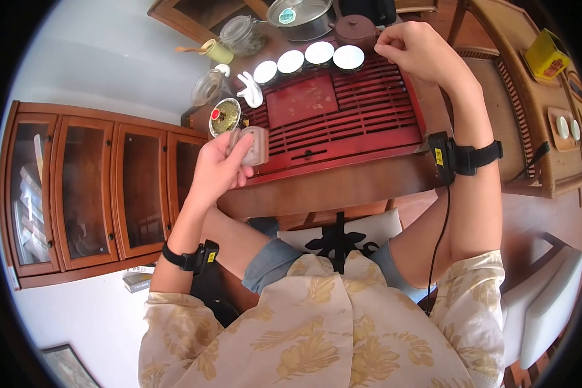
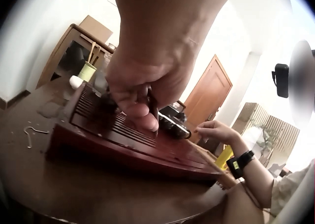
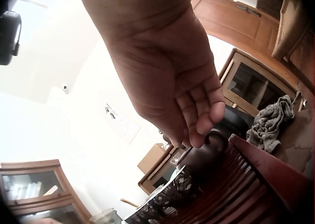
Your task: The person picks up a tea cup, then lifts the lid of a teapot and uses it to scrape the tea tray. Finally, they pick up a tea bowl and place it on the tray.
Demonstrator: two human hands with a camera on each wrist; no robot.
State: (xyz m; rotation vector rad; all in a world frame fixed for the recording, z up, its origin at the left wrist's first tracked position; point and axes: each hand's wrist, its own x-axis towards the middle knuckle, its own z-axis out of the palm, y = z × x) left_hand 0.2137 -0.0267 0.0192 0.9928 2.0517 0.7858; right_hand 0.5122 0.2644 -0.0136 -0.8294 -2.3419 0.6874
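Observation:
My left hand pinches a flat, brownish coaster-like piece between thumb and fingers, over the near left corner of the red slatted tea tray. Motion blurs the piece; its thin dark edge shows below the fingers in the left wrist view. My right hand hangs over the tray's far right corner with fingers loosely bent. Its fingertips are right by the curved handle of the brown teapot. A row of several cups, white inside and dark-patterned outside, stands along the tray's far side.
A glass vessel with a red knob stands beside the left hand, near a white figurine. Behind are a glass jar, a metal pan and a green cup. A grey cloth lies beyond the tray.

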